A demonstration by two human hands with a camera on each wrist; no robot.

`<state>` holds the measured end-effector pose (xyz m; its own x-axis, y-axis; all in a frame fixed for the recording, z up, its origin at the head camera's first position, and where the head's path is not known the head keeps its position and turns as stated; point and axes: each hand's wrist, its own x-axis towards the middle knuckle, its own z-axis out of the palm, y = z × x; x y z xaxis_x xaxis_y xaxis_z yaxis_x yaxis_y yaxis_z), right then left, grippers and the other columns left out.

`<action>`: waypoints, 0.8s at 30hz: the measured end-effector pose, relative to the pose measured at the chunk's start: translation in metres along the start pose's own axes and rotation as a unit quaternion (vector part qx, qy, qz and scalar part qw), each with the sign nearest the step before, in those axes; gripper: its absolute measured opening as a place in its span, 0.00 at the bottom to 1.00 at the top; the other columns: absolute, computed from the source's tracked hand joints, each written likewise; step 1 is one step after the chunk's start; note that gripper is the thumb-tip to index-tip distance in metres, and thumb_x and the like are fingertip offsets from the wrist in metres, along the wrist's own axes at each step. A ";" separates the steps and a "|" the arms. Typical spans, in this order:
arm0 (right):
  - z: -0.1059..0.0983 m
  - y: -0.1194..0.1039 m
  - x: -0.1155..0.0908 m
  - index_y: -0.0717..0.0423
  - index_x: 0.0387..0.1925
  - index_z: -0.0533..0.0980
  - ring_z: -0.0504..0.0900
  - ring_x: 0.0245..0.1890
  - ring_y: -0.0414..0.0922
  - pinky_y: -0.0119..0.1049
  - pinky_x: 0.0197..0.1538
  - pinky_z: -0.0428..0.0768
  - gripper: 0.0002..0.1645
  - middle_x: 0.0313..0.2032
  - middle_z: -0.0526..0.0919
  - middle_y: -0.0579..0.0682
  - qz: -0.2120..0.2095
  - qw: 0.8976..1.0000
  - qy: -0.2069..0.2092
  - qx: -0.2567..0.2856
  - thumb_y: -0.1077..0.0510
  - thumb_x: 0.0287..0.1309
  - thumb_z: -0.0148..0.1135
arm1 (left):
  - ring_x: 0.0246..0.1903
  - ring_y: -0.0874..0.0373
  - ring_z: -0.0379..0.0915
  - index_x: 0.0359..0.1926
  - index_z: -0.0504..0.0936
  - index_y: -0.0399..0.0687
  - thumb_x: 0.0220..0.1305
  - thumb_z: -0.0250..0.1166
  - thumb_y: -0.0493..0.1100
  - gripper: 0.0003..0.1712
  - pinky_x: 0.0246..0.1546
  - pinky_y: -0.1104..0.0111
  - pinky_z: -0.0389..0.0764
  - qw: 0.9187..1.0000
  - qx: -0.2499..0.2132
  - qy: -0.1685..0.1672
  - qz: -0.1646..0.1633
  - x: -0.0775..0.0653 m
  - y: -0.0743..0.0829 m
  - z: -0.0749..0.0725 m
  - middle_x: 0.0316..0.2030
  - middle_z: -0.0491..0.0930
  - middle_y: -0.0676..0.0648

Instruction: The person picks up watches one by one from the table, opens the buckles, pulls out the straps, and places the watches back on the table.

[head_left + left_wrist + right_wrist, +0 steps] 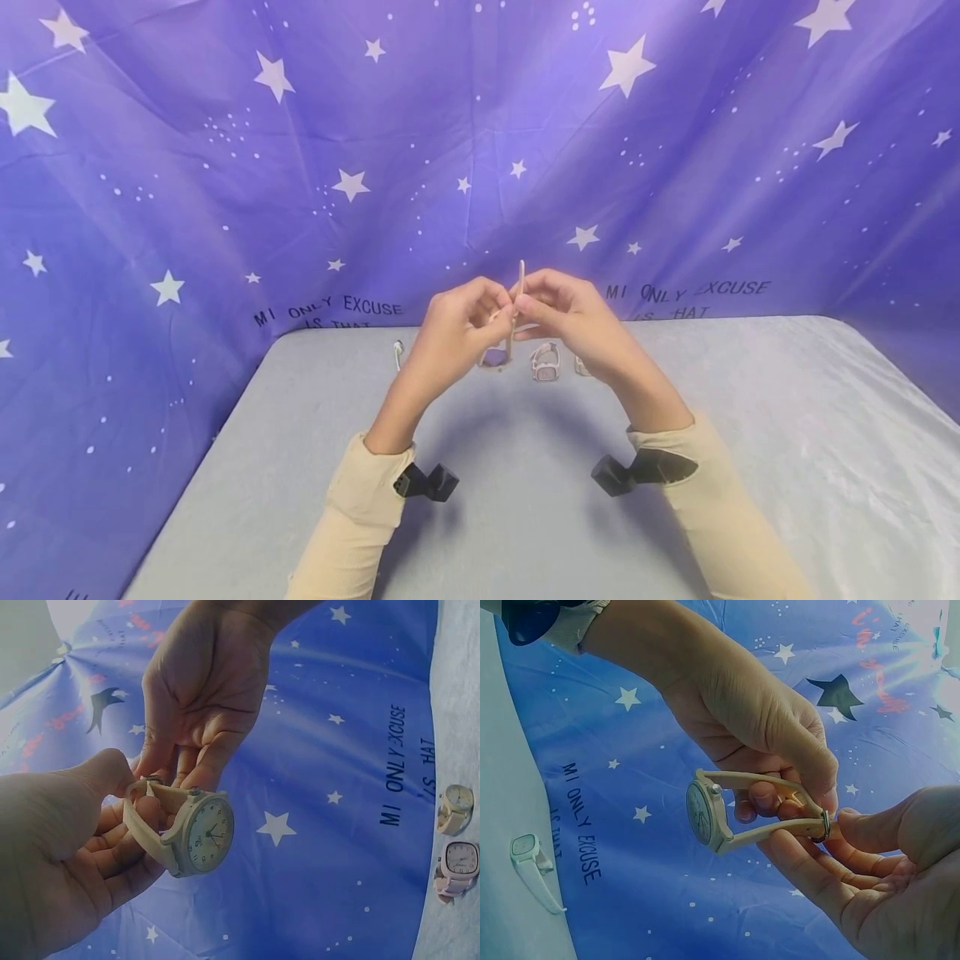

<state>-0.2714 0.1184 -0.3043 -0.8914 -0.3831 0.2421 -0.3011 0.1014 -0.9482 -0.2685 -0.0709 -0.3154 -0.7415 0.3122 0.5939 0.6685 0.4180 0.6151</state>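
Note:
A beige wristwatch (pixel 208 838) with a round, numbered dial hangs between both hands above the table, its strap bent into a loop. My left hand (pixel 452 332) pinches the strap near its end with thumb and fingers. From the other side my right hand (pixel 581 321) pinches the strap beside the metal buckle (pixel 825 825). In the right wrist view the strap end passes through that buckle, with fingertips of both hands right at it. One strap tip stands up above the fingers in the head view.
Behind the hands, a pink square-faced watch (pixel 546 364) stands on the pale cloth-covered table (pixel 517 517). Near it is a small round-faced watch (pixel 457 799), and a white watch (pixel 526 846) lies at the left. A purple star-patterned curtain (pixel 420 108) hangs along the back edge.

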 end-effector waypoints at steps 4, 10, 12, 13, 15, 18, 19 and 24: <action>-0.001 -0.001 0.001 0.68 0.55 0.74 0.88 0.42 0.42 0.42 0.51 0.88 0.14 0.45 0.86 0.52 0.000 1.000 0.002 0.003 0.65 0.72 0.56 | 0.26 0.59 0.76 0.37 0.82 0.41 0.63 0.65 0.33 0.02 0.31 0.70 0.79 1.000 -0.005 0.003 -0.002 0.001 0.002 0.000 0.30 0.85 0.47; -0.001 -0.002 0.000 0.67 0.55 0.74 0.88 0.42 0.43 0.42 0.52 0.88 0.14 0.47 0.86 0.56 0.009 1.000 0.000 0.005 0.64 0.72 0.56 | 0.24 0.59 0.75 0.38 0.84 0.43 0.63 0.66 0.33 0.04 0.27 0.71 0.76 1.000 -0.017 0.006 -0.008 0.000 0.001 0.000 0.30 0.86 0.48; -0.001 -0.002 0.000 0.67 0.55 0.74 0.88 0.42 0.43 0.42 0.52 0.88 0.14 0.47 0.86 0.55 0.009 1.000 0.000 0.006 0.64 0.72 0.56 | 0.24 0.59 0.75 0.38 0.84 0.44 0.64 0.66 0.34 0.03 0.26 0.71 0.76 1.000 -0.026 0.002 -0.010 0.000 0.000 0.000 0.30 0.86 0.48; -0.001 -0.001 -0.001 0.67 0.55 0.74 0.88 0.42 0.43 0.42 0.52 0.88 0.14 0.46 0.86 0.55 0.009 1.000 0.000 0.007 0.64 0.72 0.56 | 0.23 0.59 0.75 0.38 0.83 0.44 0.64 0.66 0.34 0.03 0.25 0.71 0.77 0.999 -0.033 0.000 -0.011 0.000 0.000 -0.001 0.31 0.86 0.48; -0.001 -0.001 0.000 0.67 0.55 0.74 0.88 0.42 0.43 0.42 0.52 0.88 0.14 0.45 0.87 0.52 0.009 1.000 0.001 0.010 0.64 0.72 0.56 | 0.23 0.59 0.76 0.39 0.83 0.45 0.66 0.66 0.35 0.02 0.24 0.70 0.78 0.999 -0.050 -0.003 -0.015 0.001 0.000 -0.001 0.32 0.86 0.48; -0.001 -0.001 0.000 0.67 0.55 0.74 0.88 0.42 0.43 0.42 0.51 0.88 0.14 0.43 0.87 0.49 0.009 1.000 0.001 0.014 0.64 0.72 0.56 | 0.23 0.58 0.78 0.39 0.84 0.45 0.68 0.66 0.37 0.02 0.23 0.68 0.79 0.996 -0.080 -0.007 -0.030 0.002 -0.001 -0.002 0.33 0.87 0.47; -0.001 -0.002 0.000 0.67 0.55 0.74 0.88 0.42 0.43 0.42 0.51 0.88 0.14 0.43 0.87 0.48 0.009 1.000 0.001 0.015 0.64 0.72 0.56 | 0.23 0.57 0.78 0.40 0.84 0.45 0.68 0.66 0.38 0.02 0.24 0.68 0.80 0.995 -0.090 -0.008 -0.036 0.002 -0.001 -0.003 0.34 0.87 0.46; 0.000 -0.002 0.000 0.67 0.54 0.74 0.89 0.42 0.44 0.43 0.52 0.88 0.14 0.45 0.88 0.54 0.007 1.000 -0.001 0.016 0.63 0.72 0.57 | 0.24 0.55 0.80 0.41 0.85 0.43 0.69 0.67 0.40 0.05 0.28 0.66 0.82 0.989 -0.134 -0.014 -0.059 0.004 -0.001 -0.005 0.33 0.87 0.43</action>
<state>-0.2711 0.1178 -0.3023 -0.8949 -0.3833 0.2286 -0.2780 0.0778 -0.9574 -0.2713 -0.0743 -0.3113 -0.8142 0.2992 0.4975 0.5652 0.2133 0.7969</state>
